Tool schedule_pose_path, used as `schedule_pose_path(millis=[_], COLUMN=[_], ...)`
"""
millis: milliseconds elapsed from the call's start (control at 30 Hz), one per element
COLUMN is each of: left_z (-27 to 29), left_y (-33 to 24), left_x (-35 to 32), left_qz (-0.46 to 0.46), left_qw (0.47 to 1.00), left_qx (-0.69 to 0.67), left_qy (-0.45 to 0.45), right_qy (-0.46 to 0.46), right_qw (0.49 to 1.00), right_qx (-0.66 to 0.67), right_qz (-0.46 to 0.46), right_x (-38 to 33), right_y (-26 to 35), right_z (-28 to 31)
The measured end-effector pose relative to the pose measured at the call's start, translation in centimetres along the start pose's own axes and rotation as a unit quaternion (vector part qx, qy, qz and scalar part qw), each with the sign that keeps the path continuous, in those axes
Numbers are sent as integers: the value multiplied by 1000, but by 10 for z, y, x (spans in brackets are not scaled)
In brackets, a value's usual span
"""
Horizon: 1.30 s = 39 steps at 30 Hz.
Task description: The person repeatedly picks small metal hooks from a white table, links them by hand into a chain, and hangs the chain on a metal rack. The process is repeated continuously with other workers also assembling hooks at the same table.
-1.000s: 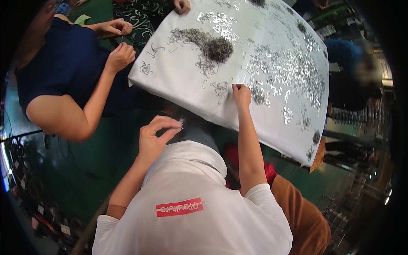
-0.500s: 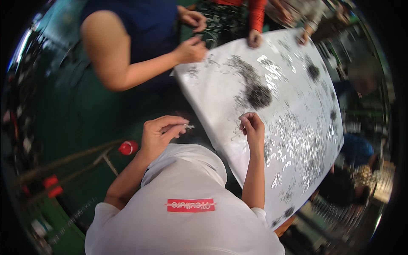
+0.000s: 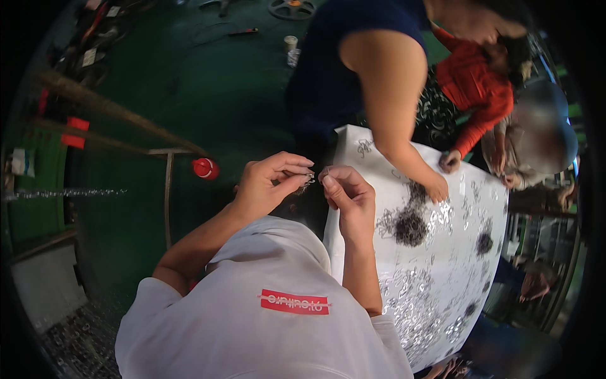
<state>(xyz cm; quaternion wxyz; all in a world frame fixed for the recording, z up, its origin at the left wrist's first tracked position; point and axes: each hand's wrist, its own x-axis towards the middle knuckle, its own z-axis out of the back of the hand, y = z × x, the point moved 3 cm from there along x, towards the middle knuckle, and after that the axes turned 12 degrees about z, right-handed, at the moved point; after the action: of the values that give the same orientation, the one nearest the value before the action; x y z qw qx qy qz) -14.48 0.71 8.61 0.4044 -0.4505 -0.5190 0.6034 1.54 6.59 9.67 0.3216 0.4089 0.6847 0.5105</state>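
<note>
My left hand (image 3: 265, 183) is closed in a pinch in front of my chest. Between its fingertips is a small bunch of shiny, bent metal pieces (image 3: 308, 181); their exact kind is too small to make out. Close beside it, my right hand (image 3: 353, 199) pinches at the fingertips, nearly touching the left one. A thin piece seems to show there, but I cannot make it out. To the right, a white-covered table (image 3: 353, 142) bears scattered small curved metal pieces (image 3: 413, 303) and a dense dark heap of them (image 3: 411, 228).
Across the table, a co-worker in dark blue reaches an arm (image 3: 391, 114) to the pieces. Another person in a red sleeve (image 3: 470, 136) works beyond. At left stand a metal frame (image 3: 169, 196) and a red container (image 3: 205, 168). A wheel-shaped object (image 3: 291, 9) lies on the green floor.
My right hand has come from over the table to beside my left hand. The co-worker in blue has reached down toward the dark heap. The whole view has turned.
</note>
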Motion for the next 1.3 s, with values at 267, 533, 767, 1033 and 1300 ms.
schedule_pose_path(millis=[267, 533, 767, 1033, 1300], left_z=[53, 133, 202, 257, 290], left_y=[-4, -15, -55, -74, -62], left_x=[-10, -40, -95, -158, -220], left_qz=[-85, -105, -288, -347, -351], left_qw=[990, 961, 875, 805, 742], left_qx=[14, 72, 98, 138, 132], left_qy=[-111, -246, -377, -461, -555], right_qy=[44, 121, 288, 421, 498], right_qw=[997, 985, 940, 878, 832], right_qx=[64, 36, 105, 158, 151], right_qz=[-2, 121, 150, 162, 194], right_x=[35, 56, 80, 102, 117], right_y=[-22, -32, 1, 33, 47], right_z=[-65, -150, -246, -369, -495])
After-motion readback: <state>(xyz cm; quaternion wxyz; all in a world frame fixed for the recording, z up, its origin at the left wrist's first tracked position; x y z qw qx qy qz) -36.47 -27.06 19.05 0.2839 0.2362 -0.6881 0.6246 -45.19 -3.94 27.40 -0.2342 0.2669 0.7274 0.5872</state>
